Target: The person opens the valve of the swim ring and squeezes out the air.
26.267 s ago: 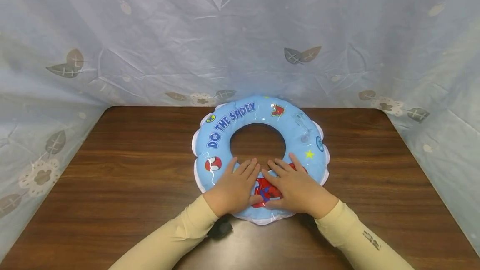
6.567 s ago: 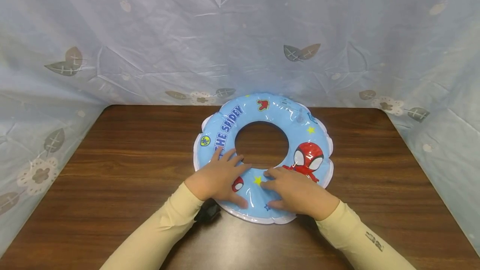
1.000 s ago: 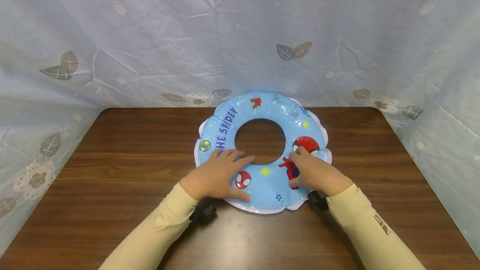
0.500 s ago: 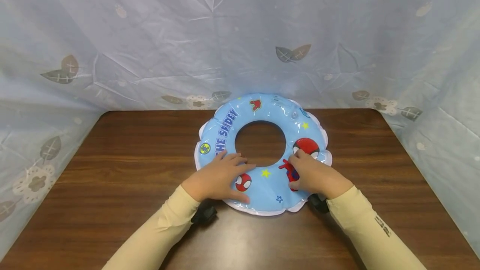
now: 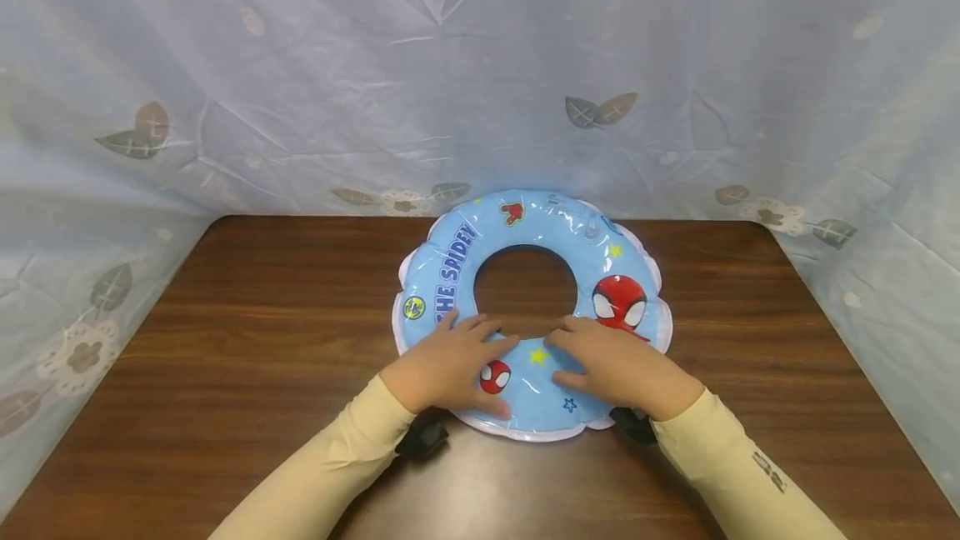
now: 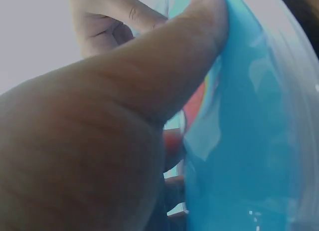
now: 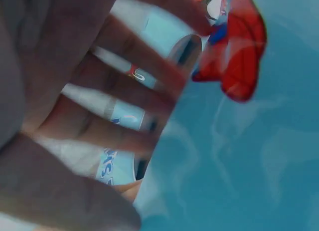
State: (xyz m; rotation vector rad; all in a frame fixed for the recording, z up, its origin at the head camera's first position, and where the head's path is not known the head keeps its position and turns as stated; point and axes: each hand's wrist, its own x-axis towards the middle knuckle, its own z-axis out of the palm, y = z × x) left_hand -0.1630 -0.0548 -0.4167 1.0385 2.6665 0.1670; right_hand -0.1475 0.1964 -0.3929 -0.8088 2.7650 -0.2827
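A light-blue inflatable swim ring with a white scalloped edge lies flat on the wooden table. Printed on it are blue lettering, yellow stars and red masked figures. My left hand rests on its front left part, fingers spread towards the hole and thumb near the outer edge. On the front right part my right hand touches the ring, its fingertips at the inner rim. The left wrist view shows the left thumb lying against the blue vinyl. Separated, extended fingers of the right hand appear in the right wrist view.
The brown wood-grain table extends around the ring. A pale curtain with leaf and flower prints hangs behind and at both sides. Black wrist devices show under the forearms, which wear cream sleeves.
Since half a second ago, my right hand has moved left along the ring, uncovering the red figure's head. Compared with the oldest frame, the ring is turned counterclockwise. The left hand keeps its place.
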